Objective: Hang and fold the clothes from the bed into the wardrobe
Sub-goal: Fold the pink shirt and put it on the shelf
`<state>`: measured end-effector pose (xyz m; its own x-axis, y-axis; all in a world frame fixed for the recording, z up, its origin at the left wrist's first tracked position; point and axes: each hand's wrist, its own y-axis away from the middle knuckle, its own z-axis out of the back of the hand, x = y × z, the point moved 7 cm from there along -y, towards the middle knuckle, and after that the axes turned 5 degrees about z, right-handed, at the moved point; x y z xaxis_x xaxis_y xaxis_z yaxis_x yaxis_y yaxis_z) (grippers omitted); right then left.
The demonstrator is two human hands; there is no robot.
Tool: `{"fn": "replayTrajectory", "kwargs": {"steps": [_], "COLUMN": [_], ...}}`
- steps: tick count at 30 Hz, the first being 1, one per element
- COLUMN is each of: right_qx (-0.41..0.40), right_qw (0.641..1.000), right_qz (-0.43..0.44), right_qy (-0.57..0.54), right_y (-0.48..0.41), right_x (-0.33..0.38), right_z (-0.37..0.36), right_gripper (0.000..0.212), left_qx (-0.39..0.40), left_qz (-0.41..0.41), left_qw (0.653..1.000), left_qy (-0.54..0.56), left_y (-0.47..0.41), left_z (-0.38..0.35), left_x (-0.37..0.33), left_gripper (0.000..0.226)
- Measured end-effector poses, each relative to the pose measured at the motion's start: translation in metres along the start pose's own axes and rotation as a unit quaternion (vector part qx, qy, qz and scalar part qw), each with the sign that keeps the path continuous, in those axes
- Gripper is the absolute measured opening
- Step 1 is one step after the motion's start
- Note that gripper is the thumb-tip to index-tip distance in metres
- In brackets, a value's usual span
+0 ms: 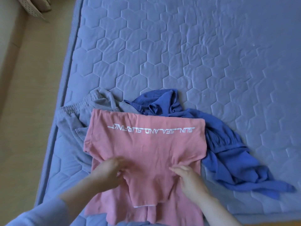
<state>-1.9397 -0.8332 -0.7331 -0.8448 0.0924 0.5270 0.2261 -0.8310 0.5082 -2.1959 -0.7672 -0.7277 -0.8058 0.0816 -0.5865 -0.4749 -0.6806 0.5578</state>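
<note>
Left hand (107,172) and right hand (190,180) on pink T-shirt (146,144) (right grip flat-fingered, left grip unclear)

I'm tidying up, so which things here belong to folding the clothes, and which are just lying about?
Job: pink T-shirt, left hand, right hand, grey garment, blue garment, bed.
Lying about: dotted object, top left.
</note>
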Motion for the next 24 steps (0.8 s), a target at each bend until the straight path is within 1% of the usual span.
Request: {"fn": "replayTrajectory", "kwargs": {"steps": [2, 3, 4, 5, 6, 7, 9, 10, 11, 13, 14, 15, 16, 18, 20, 21, 23, 24], "right_qx": [-0.088, -0.133, -0.180, -0.222, -0.259, -0.291, -0.327, -0.329, -0.324, -0.299, -0.284, -0.271, -0.262, -0.262, -0.284, -0.287, -0.264, -0.236], "right_qw": [0.996, 0.990, 0.982, 0.970, 0.957, 0.941, 0.915, 0.907, 0.901, 0.892, 0.887, 0.881, 0.877, 0.874, 0.858, 0.848, 0.839, 0.841], "right_qz": [-0.022, -0.035, -0.058, -0.091, -0.130, -0.167, -0.222, -0.244, -0.264, -0.302, -0.319, -0.334, -0.344, -0.335, -0.315, -0.313, -0.319, -0.323], "right_qy": [-0.022, -0.022, -0.020, -0.020, -0.026, -0.039, -0.078, -0.099, -0.118, -0.157, -0.177, -0.195, -0.209, -0.236, -0.290, -0.318, -0.353, -0.365], "right_y": [-0.002, -0.005, -0.008, -0.011, -0.014, -0.017, -0.022, -0.025, -0.028, -0.032, -0.033, -0.035, -0.036, -0.040, -0.040, -0.040, -0.040, -0.041], "right_x": [0.001, 0.003, 0.003, -0.001, -0.006, -0.012, -0.026, -0.032, -0.039, -0.055, -0.063, -0.070, -0.076, -0.084, -0.088, -0.090, -0.094, -0.095], "right_z": [0.017, 0.027, 0.038, 0.049, 0.058, 0.066, 0.079, 0.084, 0.087, 0.086, 0.083, 0.080, 0.079, 0.078, 0.082, 0.083, 0.082, 0.080], "right_gripper": [0.047, 0.040, 0.033, 0.028, 0.029, 0.033, 0.046, 0.053, 0.059, 0.066, 0.066, 0.062, 0.054, 0.035, 0.038, 0.040, 0.036, 0.030], "left_qx": [-0.146, -0.220, -0.286, -0.335, -0.368, -0.380, -0.362, -0.347, -0.333, -0.303, -0.294, -0.295, -0.298, -0.289, -0.258, -0.244, -0.214, -0.195], "left_qz": [0.039, 0.063, 0.092, 0.127, 0.164, 0.201, 0.261, 0.277, 0.289, 0.306, 0.307, 0.303, 0.300, 0.298, 0.304, 0.309, 0.325, 0.335], "left_qw": [0.988, 0.972, 0.953, 0.932, 0.913, 0.900, 0.891, 0.892, 0.893, 0.893, 0.893, 0.891, 0.887, 0.875, 0.861, 0.852, 0.829, 0.813], "left_qy": [0.036, 0.046, 0.053, 0.057, 0.059, 0.065, 0.085, 0.089, 0.095, 0.130, 0.148, 0.166, 0.187, 0.248, 0.316, 0.345, 0.401, 0.435], "left_y": [0.000, 0.001, 0.003, 0.004, 0.003, 0.000, -0.014, -0.021, -0.027, -0.036, -0.039, -0.041, -0.042, -0.044, -0.047, -0.047, -0.050, -0.052], "left_z": [0.025, 0.039, 0.053, 0.067, 0.079, 0.090, 0.107, 0.113, 0.118, 0.121, 0.120, 0.120, 0.119, 0.116, 0.112, 0.111, 0.108, 0.106], "left_x": [0.006, 0.012, 0.019, 0.028, 0.038, 0.049, 0.068, 0.075, 0.079, 0.085, 0.087, 0.089, 0.092, 0.098, 0.103, 0.105, 0.107, 0.108], "left_gripper": [0.017, 0.014, 0.014, 0.017, 0.023, 0.033, 0.054, 0.059, 0.057, 0.038, 0.038, 0.041, 0.043, 0.044, 0.052, 0.051, 0.040, 0.043]}}
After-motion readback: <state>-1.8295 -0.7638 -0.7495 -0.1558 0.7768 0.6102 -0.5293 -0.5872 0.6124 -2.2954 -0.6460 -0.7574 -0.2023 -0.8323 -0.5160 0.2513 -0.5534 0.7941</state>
